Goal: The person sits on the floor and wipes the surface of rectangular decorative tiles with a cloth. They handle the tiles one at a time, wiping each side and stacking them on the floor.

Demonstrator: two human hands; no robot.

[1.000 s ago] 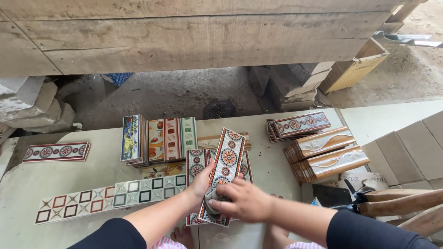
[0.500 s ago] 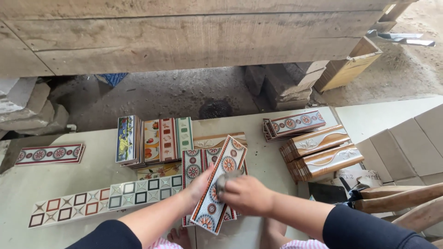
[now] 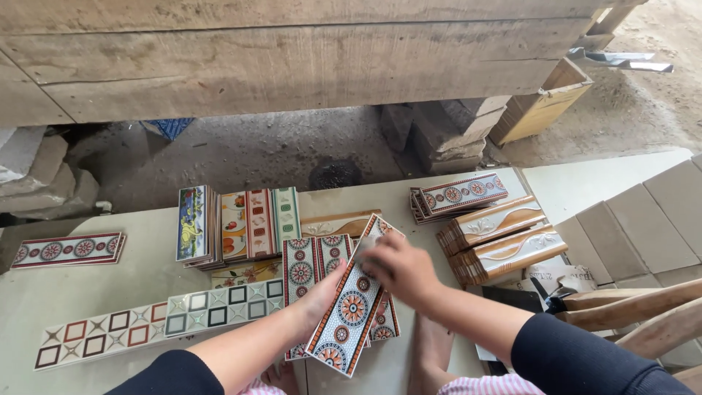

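My left hand [image 3: 320, 294] holds a long patterned border tile [image 3: 349, 312] tilted up by its left edge; the tile has orange edging and round medallions. My right hand [image 3: 398, 266] presses a small grey cloth against the tile's upper end; the cloth is mostly hidden under the fingers. Beneath the held tile lie more tiles of the same pattern [image 3: 311, 260] on a pale slab [image 3: 139, 285].
Stacks of fruit and picture tiles [image 3: 238, 230] stand behind. Square-pattern border strips [image 3: 153, 322] lie left, a medallion strip [image 3: 67, 249] far left. Brown relief tile stacks [image 3: 504, 241] and a medallion stack [image 3: 457, 195] sit right. Wooden handles [image 3: 629, 307] and plain tiles [image 3: 643, 227] lie at the far right.
My right hand with the cloth slid up the tile from its lower end to its upper end. The tile tipped slightly and the view shifted a little.
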